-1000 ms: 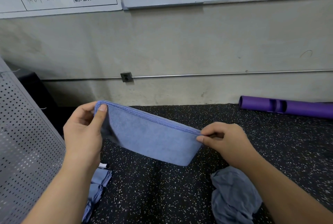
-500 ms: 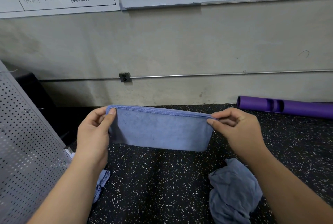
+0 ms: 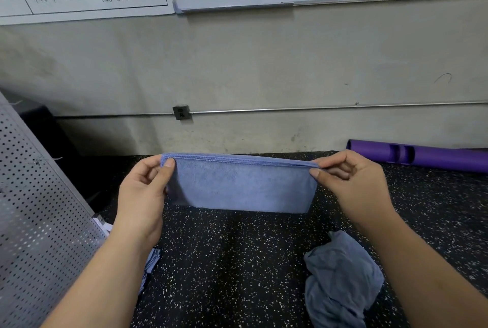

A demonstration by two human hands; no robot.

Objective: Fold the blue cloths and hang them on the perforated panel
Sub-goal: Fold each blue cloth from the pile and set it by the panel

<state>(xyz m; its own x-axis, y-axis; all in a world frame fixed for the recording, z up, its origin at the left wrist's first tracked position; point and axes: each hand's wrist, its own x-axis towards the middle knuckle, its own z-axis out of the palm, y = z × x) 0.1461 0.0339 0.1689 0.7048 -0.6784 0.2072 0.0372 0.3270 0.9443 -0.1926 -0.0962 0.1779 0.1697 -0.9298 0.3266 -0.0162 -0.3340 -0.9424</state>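
Pinching the two upper corners of a folded blue cloth [image 3: 241,185], the person is holding it stretched level in the air above the speckled black floor [image 3: 237,261], near the middle of the view. The left hand [image 3: 144,195] is gripping the left corner between thumb and curled fingers. The right hand [image 3: 351,182] is pinching the right corner the same way, so each hand is closed on the cloth rather than spread.

Holding it by the top edge is probably letting the layers hang straight and the hems line up, which suggests the fold is being squared before a further fold or the hanging step.

The cloth is showing as a wide, shallow rectangle, soft and napped, mid blue, with a stitched hem running along the top. Several layers are appearing stacked at that edge, and the bottom edge is hanging fairly even. It is touching neither the floor nor the perforated panel [image 3: 39,222], which is slanting across the left side of the view, apart from the cloth.

A bluish-grey cloth [image 3: 340,280] is lying crumpled on the floor beside the right forearm, seemingly waiting its turn. More blue fabric [image 3: 152,261] is peeking out beside the left forearm near the panel; whether it is hanging or lying cannot be told. A purple tube [image 3: 422,154] is lying on the floor along the wall behind.
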